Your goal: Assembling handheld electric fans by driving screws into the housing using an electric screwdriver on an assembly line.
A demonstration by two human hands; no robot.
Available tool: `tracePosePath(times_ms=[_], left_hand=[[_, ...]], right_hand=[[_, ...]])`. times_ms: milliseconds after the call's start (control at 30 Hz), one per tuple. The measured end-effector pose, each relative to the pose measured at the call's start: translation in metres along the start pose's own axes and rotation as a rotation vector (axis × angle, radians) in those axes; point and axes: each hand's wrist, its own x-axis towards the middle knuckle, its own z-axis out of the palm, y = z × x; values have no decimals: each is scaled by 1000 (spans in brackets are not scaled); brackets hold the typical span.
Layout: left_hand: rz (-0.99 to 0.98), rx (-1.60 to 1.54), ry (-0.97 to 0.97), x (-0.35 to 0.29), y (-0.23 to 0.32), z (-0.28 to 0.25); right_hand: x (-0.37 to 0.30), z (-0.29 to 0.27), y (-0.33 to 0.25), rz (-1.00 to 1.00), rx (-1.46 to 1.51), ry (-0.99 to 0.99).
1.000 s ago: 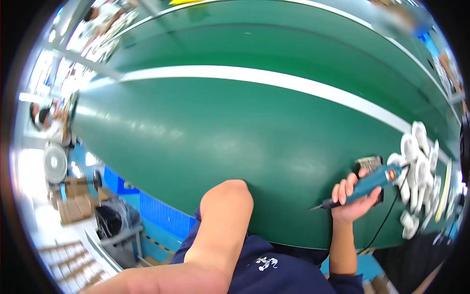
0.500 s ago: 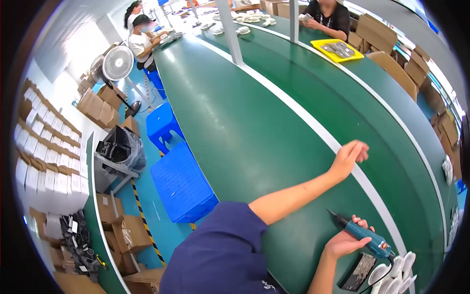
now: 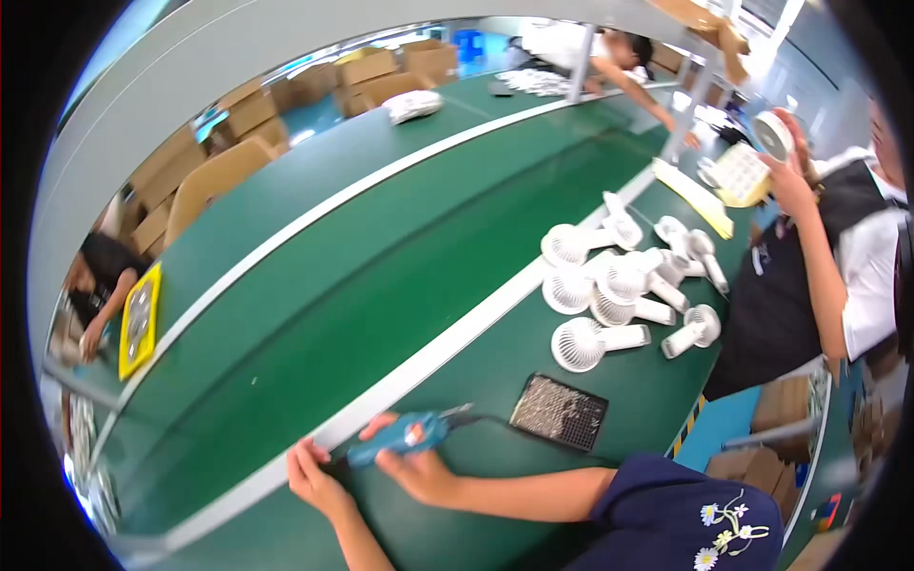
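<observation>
- Gripping the teal electric screwdriver, the right hand has fingers wrapped around its body; the long axis is slanted, with the dark nose pointing down to the left.
- Nearest to this nose is the left hand, just beside it; whether its fingers pinch something, I cannot tell.
- Behind the tool, the black tray of small metal parts lies near the cord.
- Along both hands runs the white strip, an edge; the green belt beyond gives wide room.
- Farther right, white handheld fans crowd the space.
</observation>
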Motion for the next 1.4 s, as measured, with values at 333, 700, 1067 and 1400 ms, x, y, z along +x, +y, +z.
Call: tracePosePath(times_ms=[333, 700, 1067, 1400], left_hand=[[4, 22, -29, -12, 7, 12], [2, 59, -94, -9, 6, 12], [15, 80, -97, -4, 5, 12], [0, 106, -113, -7, 8, 15]], right_hand=[[-24, 1, -30, 229, -21, -80], [-21, 1, -30, 355, 154, -25], [-19, 1, -33, 316, 190, -42], [-19, -1, -27, 232, 126, -23]])
